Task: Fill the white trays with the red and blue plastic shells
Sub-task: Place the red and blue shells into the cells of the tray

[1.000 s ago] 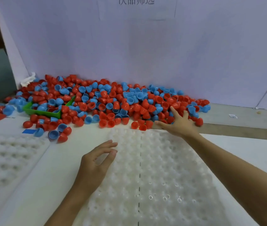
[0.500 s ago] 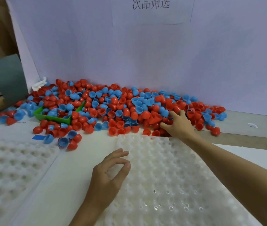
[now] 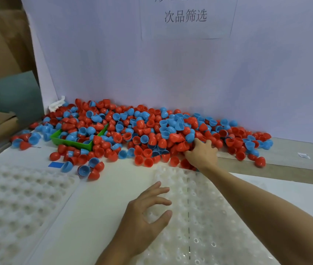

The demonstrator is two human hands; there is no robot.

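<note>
The right hand (image 3: 202, 153) reaches into the near edge of the shell pile (image 3: 142, 131) at centre frame, fingers spread among red shells; whether it grips any cannot be told. The left hand (image 3: 146, 213) hovers loosely curled, holding nothing, over the lower-centre tray (image 3: 209, 217). A second tray (image 3: 18, 197) lies lower left. A green bin (image 3: 71, 141) sits in the pile's left part.
</note>
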